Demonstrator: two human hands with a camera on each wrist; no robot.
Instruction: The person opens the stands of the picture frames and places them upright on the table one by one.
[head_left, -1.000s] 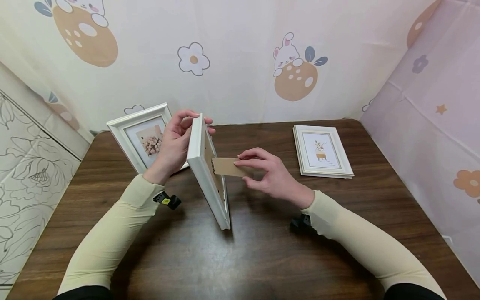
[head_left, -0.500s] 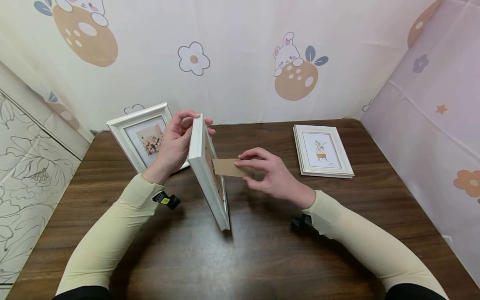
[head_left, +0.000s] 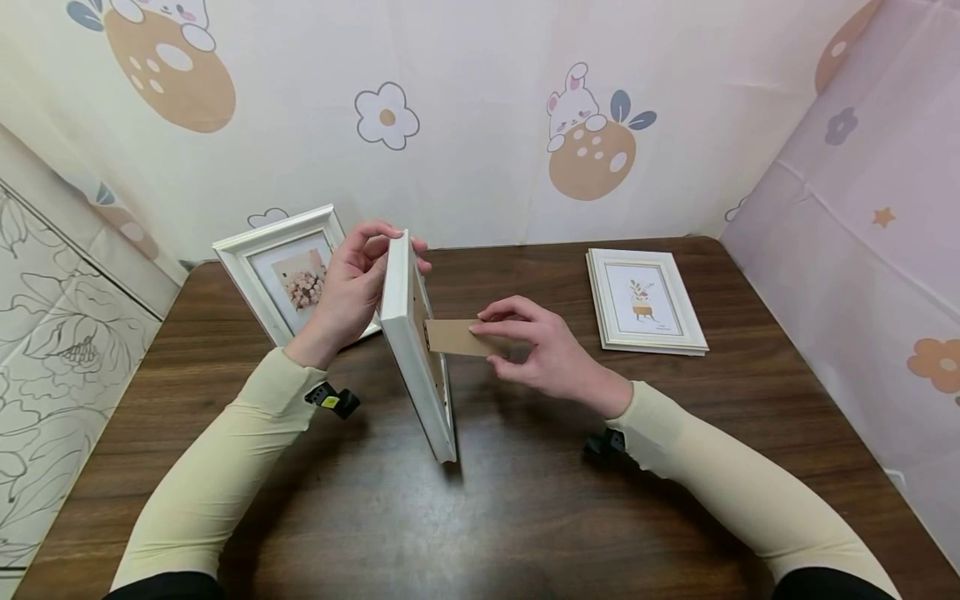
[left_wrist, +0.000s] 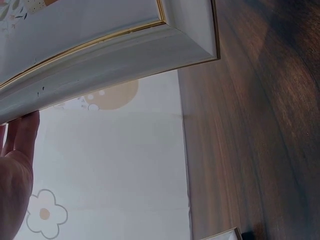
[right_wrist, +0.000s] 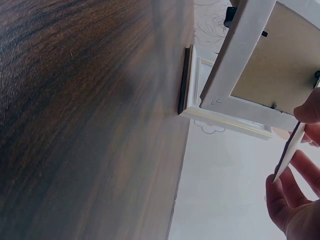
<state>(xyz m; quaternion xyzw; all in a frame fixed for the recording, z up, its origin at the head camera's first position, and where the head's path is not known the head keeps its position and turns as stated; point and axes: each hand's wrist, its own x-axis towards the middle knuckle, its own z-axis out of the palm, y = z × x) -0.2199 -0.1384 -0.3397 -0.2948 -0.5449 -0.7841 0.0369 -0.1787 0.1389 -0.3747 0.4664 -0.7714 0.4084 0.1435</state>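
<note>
My left hand (head_left: 348, 279) grips a white picture frame (head_left: 415, 354) near its top edge and holds it edge-on to the head view, its lower corner close to the table. From the frame's brown back juts a flat brown easel stand (head_left: 453, 337). The fingers and thumb of my right hand (head_left: 543, 350) pinch the stand's free end. In the right wrist view the frame's backing board (right_wrist: 280, 60) shows small dark clips. The left wrist view shows the frame's front with a gold inner line; my left fingertips touch its edge.
Behind my left hand another white picture frame (head_left: 279, 231) with a flower photo stands tilted. At the back right, a white frame with a plant print (head_left: 641, 300) lies on the dark wooden table (head_left: 480, 525). A patterned curtain (head_left: 480, 167) hangs along the back.
The held frame has turned very slightly: its top edge has shifted a little right and its lower corner a little left. Both hands keep their hold.
</note>
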